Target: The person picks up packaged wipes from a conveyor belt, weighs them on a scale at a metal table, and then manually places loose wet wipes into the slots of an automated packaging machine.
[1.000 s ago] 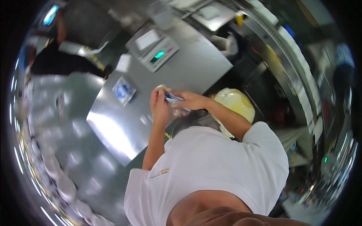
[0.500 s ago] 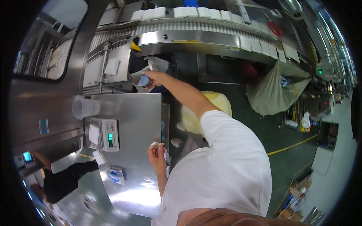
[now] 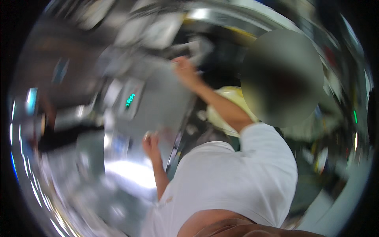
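Note:
Motion smears the whole head view. My left hand (image 3: 151, 143) is above the near part of the steel table (image 3: 158, 100), its fingers curled together; whatever they may hold is too blurred to make out. My right hand (image 3: 184, 68) reaches out over the table's far edge, beside a pale crumpled bag (image 3: 201, 49). Its fingers are smeared, and no blue packet shows in it. Between my hands and to the left is a digital scale (image 3: 132, 98) with a lit green display and a white block (image 3: 113, 91) on it.
A blurred blue and white packet (image 3: 121, 144) lies on the table's near left. A yellowish round-topped thing (image 3: 229, 112) stands below my right forearm. The conveyor (image 3: 209, 15) runs across the far side. A grey round blur covers part of the right. Another person's dark clothing (image 3: 67, 138) shows at left.
The view has swung, smearing the scene. My right hand has come away from the bag toward the table, and the blue packet in it no longer shows. My left hand is farther over the table.

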### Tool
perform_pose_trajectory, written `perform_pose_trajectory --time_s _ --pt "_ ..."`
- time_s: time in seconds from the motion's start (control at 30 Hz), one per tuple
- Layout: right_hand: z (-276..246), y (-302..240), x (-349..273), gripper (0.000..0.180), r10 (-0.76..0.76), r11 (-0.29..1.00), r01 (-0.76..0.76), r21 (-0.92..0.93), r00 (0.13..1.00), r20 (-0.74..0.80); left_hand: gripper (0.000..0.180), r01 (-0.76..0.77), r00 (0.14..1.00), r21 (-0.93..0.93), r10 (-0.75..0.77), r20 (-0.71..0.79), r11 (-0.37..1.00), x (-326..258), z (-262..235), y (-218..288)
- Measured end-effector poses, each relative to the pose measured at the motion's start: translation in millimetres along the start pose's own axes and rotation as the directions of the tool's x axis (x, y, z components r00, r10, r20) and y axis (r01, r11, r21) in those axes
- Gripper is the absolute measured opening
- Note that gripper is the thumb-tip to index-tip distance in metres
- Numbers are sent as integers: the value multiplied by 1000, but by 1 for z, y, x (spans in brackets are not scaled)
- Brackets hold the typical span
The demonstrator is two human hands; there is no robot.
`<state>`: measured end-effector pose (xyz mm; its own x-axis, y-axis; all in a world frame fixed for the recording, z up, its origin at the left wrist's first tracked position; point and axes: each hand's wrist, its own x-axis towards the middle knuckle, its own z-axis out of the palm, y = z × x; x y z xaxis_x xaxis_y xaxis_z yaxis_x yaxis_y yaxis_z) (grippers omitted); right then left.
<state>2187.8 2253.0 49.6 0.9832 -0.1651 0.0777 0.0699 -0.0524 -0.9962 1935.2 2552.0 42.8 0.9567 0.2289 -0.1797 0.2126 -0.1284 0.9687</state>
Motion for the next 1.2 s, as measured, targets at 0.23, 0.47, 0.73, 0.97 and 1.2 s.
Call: perform_pose_trajectory --time_s 0.23,0.47,0.73,0.97,1.2 --pt "108 -14 -26 19 -24 999 4 42 872 489 20 -154 847 122 194 -495 981 51 -57 29" --pt "221 -26 28 34 -263 844 411 -345 878 401 28 -368 742 264 452 -495 892 162 -80 58" --pt "278 -29 54 34 -131 491 502 -713 851 509 40 -36 823 272 183 -537 962 267 -86 60" --pt "314 -25 16 35 -288 739 601 -304 690 664 36 -12 861 -274 -130 -492 962 269 -130 13" --pt "257 -69 -51 36 26 989 -119 92 739 673 53 -175 953 -631 -30 -301 756 152 -120 81"
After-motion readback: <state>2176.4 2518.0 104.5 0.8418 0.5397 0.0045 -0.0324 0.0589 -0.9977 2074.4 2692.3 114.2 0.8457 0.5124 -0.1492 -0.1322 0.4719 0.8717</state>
